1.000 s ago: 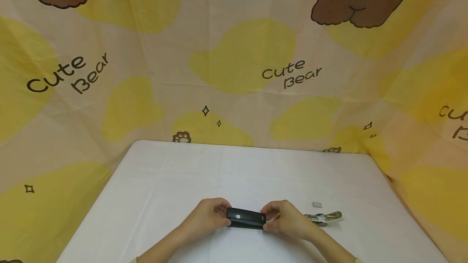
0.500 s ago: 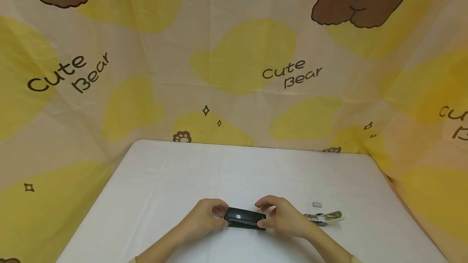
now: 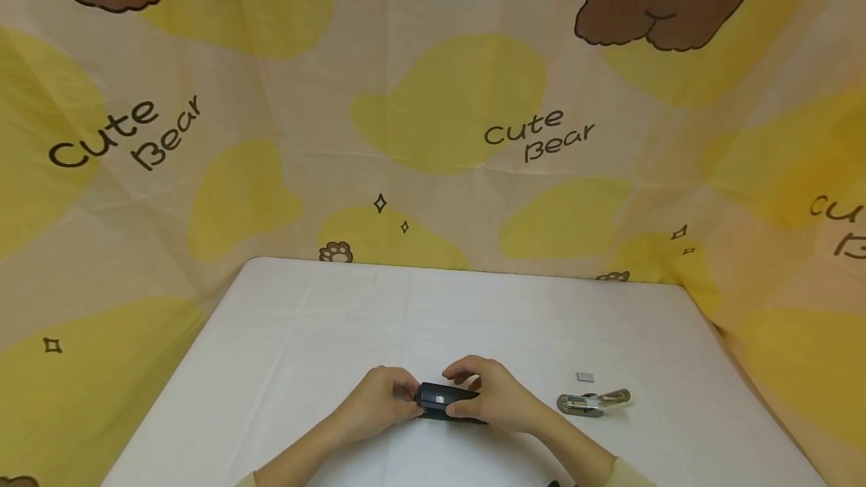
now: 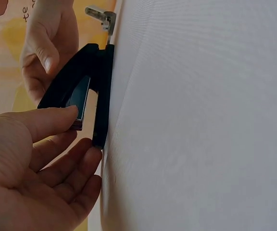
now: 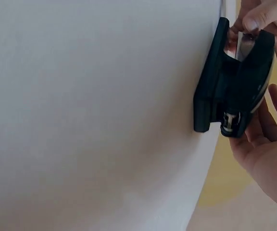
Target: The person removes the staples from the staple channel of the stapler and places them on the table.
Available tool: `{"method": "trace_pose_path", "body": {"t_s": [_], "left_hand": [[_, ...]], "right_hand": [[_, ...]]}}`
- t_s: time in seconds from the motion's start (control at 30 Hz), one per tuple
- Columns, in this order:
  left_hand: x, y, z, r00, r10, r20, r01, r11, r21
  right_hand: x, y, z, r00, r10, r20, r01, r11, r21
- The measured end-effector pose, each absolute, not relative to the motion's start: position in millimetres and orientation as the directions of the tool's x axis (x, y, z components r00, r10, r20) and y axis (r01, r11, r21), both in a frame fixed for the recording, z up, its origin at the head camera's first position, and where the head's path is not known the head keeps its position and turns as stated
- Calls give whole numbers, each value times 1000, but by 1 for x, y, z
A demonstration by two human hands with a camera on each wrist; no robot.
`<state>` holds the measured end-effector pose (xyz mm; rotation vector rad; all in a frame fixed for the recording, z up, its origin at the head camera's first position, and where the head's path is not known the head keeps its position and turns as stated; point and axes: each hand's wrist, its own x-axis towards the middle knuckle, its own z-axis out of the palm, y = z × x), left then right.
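Note:
A black stapler (image 3: 433, 391) lies on the white table between both hands, its upper arm raised from its base at one end in the left wrist view. My left hand (image 3: 379, 400) holds the stapler's left end, its thumb (image 4: 56, 120) on the magazine end and fingertips at the base (image 4: 102, 103). My right hand (image 3: 497, 397) arches over the stapler's right part, thumb on the near side and fingers on the far side. Its fingers are loosely bent, and in the left wrist view the thumb stands apart from the stapler's top.
Right of the hands lies a small silvery clipper-like thing (image 3: 591, 403) with a raised lever. A small grey rectangular strip (image 3: 585, 377) lies just behind it. The white table (image 3: 338, 322) ends at a patterned yellow curtain (image 3: 433, 134) at the back and sides.
My right hand has left the stapler's right end and moved left over its top, its fingers loosened. The silvery thing is more exposed. My left hand has stayed at the left end.

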<state>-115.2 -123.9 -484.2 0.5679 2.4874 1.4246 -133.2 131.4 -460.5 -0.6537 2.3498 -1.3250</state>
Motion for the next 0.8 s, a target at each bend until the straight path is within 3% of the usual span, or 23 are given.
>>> {"method": "trace_pose_path", "body": {"t_s": [0.8], "left_hand": [[-114, -123, -481, -896, 443, -2, 221, 451, 865]], "right_hand": [[-128, 120, -471, -801, -596, -58, -235, 402, -885]]}}
